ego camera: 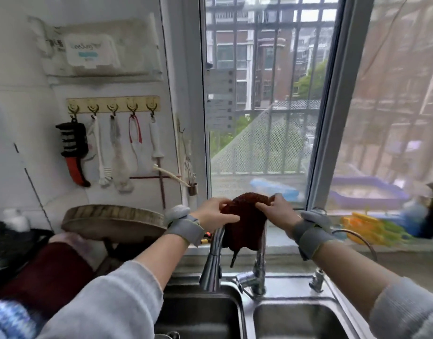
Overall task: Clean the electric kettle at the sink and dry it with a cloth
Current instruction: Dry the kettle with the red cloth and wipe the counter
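Up over the chrome faucet [214, 255], both hands, left [214, 214] and right [279, 211], pinched a nubby dark-red cloth [246, 226] draped between them, above the steel sink [244, 311].

Dark red cloth [244, 223], draped over faucet arch [216, 243]

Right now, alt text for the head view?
Both hands, left hand and right hand, hold a dark red cloth draped over the faucet above a double steel sink, facing a barred window. No kettle is visible.
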{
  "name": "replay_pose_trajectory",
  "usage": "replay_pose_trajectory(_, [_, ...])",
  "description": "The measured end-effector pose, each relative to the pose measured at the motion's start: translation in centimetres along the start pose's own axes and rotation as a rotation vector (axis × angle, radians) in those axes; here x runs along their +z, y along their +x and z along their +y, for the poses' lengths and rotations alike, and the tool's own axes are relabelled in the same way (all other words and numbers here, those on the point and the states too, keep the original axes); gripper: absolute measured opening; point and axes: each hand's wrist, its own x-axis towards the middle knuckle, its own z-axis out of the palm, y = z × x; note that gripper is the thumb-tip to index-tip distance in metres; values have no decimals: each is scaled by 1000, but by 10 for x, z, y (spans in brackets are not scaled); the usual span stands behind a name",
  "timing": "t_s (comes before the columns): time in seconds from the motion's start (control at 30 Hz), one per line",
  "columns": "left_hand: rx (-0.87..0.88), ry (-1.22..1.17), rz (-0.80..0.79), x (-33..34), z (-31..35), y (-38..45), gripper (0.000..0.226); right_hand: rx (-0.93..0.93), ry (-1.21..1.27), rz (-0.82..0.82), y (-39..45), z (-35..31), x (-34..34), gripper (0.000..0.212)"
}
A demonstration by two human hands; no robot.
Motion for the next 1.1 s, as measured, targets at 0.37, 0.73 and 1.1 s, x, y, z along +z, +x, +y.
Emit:
replay_pose_trajectory(0.37, [39,-41,534,13,14,-24,18,46,594,-85,-20,-5,34,19])
replay_pose_trajectory(0.73, [-322,-54,462,-1,-86,-135,28,-224,575,-446,-117,-63,110,19])
replay_pose_trajectory(1.1, [-874,164,-151,74,-271,-228,51,-116,417,-487,-137,9,256,12])
